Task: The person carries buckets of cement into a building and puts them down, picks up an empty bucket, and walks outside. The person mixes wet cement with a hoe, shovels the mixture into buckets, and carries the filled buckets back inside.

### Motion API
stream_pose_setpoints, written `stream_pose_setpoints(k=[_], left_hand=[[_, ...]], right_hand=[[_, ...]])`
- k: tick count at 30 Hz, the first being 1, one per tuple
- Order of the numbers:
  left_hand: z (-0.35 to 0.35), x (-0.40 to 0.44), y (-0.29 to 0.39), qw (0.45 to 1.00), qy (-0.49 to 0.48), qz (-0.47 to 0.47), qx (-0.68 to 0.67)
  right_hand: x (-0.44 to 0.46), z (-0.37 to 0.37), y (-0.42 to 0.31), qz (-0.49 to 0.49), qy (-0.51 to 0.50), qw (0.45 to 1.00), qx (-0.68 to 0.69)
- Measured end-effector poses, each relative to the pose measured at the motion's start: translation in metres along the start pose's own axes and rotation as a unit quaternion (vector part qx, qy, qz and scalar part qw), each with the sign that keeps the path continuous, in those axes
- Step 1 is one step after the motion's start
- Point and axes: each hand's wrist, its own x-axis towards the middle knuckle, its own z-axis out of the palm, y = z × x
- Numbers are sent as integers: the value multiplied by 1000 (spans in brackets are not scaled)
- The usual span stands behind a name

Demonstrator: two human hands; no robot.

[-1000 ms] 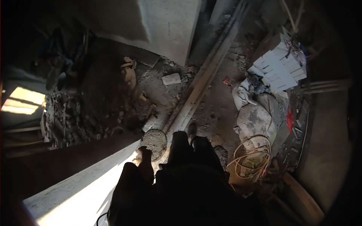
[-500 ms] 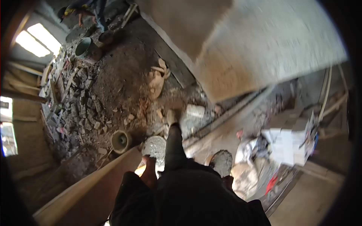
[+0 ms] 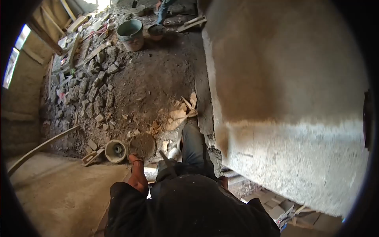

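My left hand (image 3: 136, 159) is closed at the near edge of a round bucket (image 3: 143, 145); its contents fill it with a dull brown-grey surface. The handle itself is hidden by my fingers. Just left of that bucket, a pale, hollow container (image 3: 116, 151) stands on the rubble with its mouth facing up. Of my right hand (image 3: 224, 181) only a sliver shows beside my dark shirt, below the wall's edge. Its fingers, and whatever they may hold, are out of sight. My leg (image 3: 193, 142) is stretched forward over the dirt.
Broken bricks (image 3: 92, 93) lie heaped along the left. A crumpled sack (image 3: 175, 118) lies ahead near a plastered wall (image 3: 276, 79) on my right. Farther off stand a large green bucket (image 3: 131, 37) and a smaller pail (image 3: 156, 32), near a person's leg (image 3: 163, 12).
My view has turned right and moved forward, bringing the wall alongside me. The left bucket stays with my left hand. The mortar-filled bucket by my right hand has gone out of sight.
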Motion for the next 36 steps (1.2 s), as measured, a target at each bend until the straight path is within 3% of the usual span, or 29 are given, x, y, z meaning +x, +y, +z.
stream_pose_setpoints(k=[1,2,4,6,8,9,10,11,12,14,18,22,23,26,27,28,30,32,33,34,36], left_hand=[[29,-27,13,998,56,16,4],[51,-24,20,999,51,10,-2],[85,41,21,997,71,7,14],[127,47,31,995,90,1,34],[177,72,33,994,102,-11,37],[164,107,31,990,92,30,99],[181,126,36,984,71,74,148],[230,41,61,991,129,25,-41],[262,3,79,989,140,25,-44],[313,-31,100,985,130,-10,-116],[396,-20,123,984,122,23,-130],[491,29,136,988,126,-22,-86],[516,35,148,977,131,-99,-138],[604,30,146,972,117,-58,-193],[623,46,139,972,77,-50,-216],[643,61,137,970,84,-55,-222],[667,88,132,974,31,-34,-222],[721,84,139,971,40,-41,-232],[749,83,144,970,24,-37,-237],[760,85,141,971,15,-37,-235],[790,105,131,974,8,-39,-223]], right_hand=[[28,5,-22,-25,25,999,-26],[59,11,-46,-51,50,996,-50],[128,18,-94,-60,17,996,-57],[192,24,-154,-32,6,999,-43],[278,36,-181,-139,-35,983,-113],[316,43,-184,-189,1,975,-116],[354,44,-214,-89,-91,984,-128],[396,57,-251,-165,-52,975,-142],[409,60,-265,-219,-17,962,-159],[451,71,-317,-206,-18,961,-184],[559,96,-402,-222,-22,962,-157],[623,120,-505,-229,-48,956,-178],[644,125,-534,-235,-50,953,-184],[743,151,-624,-276,-61,935,-213],[789,172,-624,-52,-121,984,120],[823,187,-629,187,-157,869,430],[839,211,-668,161,-140,889,404],[871,236,-703,139,-107,912,371],[888,250,-723,-106,-96,984,105],[897,256,-726,-329,-81,924,-178],[975,296,-691,-254,-149,956,10]])
